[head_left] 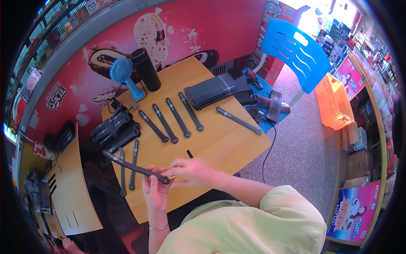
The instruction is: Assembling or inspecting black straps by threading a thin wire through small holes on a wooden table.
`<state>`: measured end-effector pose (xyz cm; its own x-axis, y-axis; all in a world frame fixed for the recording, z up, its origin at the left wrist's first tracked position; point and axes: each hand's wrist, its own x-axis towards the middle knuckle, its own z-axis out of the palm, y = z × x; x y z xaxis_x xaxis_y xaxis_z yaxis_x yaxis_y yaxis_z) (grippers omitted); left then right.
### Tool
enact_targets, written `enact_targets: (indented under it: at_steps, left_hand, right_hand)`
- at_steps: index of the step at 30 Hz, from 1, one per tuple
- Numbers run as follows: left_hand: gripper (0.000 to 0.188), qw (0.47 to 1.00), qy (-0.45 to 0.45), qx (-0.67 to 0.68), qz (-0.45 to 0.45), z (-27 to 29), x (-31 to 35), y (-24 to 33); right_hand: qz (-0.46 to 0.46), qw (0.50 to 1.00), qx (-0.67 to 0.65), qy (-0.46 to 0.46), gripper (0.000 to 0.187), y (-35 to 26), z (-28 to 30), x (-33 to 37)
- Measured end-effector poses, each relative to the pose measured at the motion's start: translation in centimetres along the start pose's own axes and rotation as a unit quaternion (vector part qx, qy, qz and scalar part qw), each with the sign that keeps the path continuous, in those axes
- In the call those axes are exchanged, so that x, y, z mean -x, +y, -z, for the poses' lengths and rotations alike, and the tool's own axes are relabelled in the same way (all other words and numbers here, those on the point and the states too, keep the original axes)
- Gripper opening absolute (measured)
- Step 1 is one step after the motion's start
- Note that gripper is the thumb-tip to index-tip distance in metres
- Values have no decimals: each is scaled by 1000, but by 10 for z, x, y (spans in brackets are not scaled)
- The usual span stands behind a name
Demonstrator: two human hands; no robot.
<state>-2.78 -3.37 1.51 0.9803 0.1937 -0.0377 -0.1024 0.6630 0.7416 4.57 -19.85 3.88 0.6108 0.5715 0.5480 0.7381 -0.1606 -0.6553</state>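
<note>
My left hand (155, 195) grips a long flat black strap (131, 166) near its rounded near end. The strap slants up and left over the table. My right hand (192, 171) is closed at that same end, thumb and fingers pinched together. A small golden glint shows between the fingers, too small to name. Below the held strap lie two more black straps (133, 165). Several similar straps (177, 117) are laid side by side in the table's middle, and a single strap (239, 120) lies at the right. A short black strip (189, 153) rests beyond my right hand.
On the wooden table (224, 139) stand a blue fan (122, 72) and a black cylinder (146, 70). Bundled straps (112, 129) lie left, a black stack (211, 91) at the back. A blue chair (292, 51) holding dark items adjoins the right edge. An orange crate (332, 103) stands beyond.
</note>
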Motion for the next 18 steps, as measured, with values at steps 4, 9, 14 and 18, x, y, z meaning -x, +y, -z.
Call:
enact_targets:
  at_steps: [4, 9, 14, 18]
  left_hand:
    - [32, 999, 21, 30, 5, -3, 2, 6]
    - [40, 998, 21, -58, -5, 4, 5, 5]
    - [45, 998, 43, -40, -14, 11, 2, 4]
    - [47, 994, 72, -49, -71, 9, 1, 6]
  right_hand:
    - [-12, 999, -30, 1, 25, 1, -20, -4]
    - [0, 1000, -10, 15, 22, 1, -26, -4]
    - [-14, 999, -24, 22, 21, -9, -24, -7]
    - [-41, 998, 36, 41, 25, -8, -38, -2]
